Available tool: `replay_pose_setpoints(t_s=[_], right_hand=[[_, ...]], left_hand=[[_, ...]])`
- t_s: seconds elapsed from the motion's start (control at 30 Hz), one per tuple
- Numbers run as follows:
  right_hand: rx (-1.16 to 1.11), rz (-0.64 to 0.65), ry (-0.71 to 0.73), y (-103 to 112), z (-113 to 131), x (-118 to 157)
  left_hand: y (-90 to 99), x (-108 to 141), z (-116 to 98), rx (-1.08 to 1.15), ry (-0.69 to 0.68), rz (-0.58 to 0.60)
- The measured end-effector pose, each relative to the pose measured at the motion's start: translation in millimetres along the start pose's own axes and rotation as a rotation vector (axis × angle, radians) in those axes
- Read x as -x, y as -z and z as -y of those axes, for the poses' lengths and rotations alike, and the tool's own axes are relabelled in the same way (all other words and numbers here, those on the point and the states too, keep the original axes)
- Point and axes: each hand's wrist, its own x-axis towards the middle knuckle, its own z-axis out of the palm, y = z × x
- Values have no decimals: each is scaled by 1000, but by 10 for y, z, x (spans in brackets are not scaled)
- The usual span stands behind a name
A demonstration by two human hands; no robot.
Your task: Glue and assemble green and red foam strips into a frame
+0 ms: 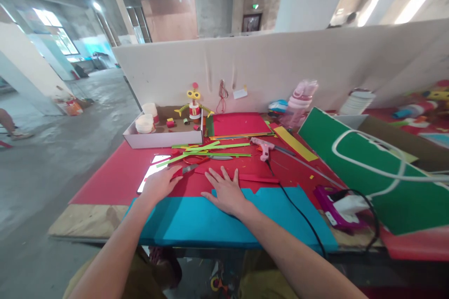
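Note:
My left hand (159,184) is closed around what looks like a red-handled utility knife (190,168), its grey end pointing right. Beneath and beside that hand lies a phone (150,170) with a bright screen. My right hand (226,191) rests flat with fingers spread, over the upper edge of a blue sheet (210,224) and the red table covering. Just beyond its fingertips is a folded red strip (256,178). Several light green strips (224,148) lie crossed farther back, over partly hidden scissors (192,160).
A pink glue gun (264,148) trails a black cord to a purple power strip (333,208). A white-sided box (164,139) holds cups and a small figure (194,110). Behind are red sheets (240,124) and a pink bottle (300,100). A green board (351,163) leans at right.

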Motion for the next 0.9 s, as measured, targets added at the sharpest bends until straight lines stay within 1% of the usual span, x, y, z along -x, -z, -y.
replay_pose_setpoints(t_s=[0.13,0.23,0.33,0.57,0.63,0.73,0.8,0.9], right_hand=[[0,-5,2,-1,-1,-2],[13,-5,-5,-6,2,-2],[17,-16,-6,-10,6,3],[13,-30,-1,-12,-10,2],[10,-54,24,-12,-23,-21],[-6,-77,101,-22,-47,-78],[-39,-62,138,-40,-61,-115],[-60,-41,152,-79,-80,-145]], left_hand=[[-11,3,51,-6,-4,-5],[-19,-12,61,-16,14,-34],[-30,-34,60,-24,20,-30],[-37,-32,101,10,-52,7],[-40,-33,117,18,-76,11],[-52,-40,127,9,-100,0],[-67,-45,126,0,-127,-15],[-102,-51,120,-5,-165,-24]])
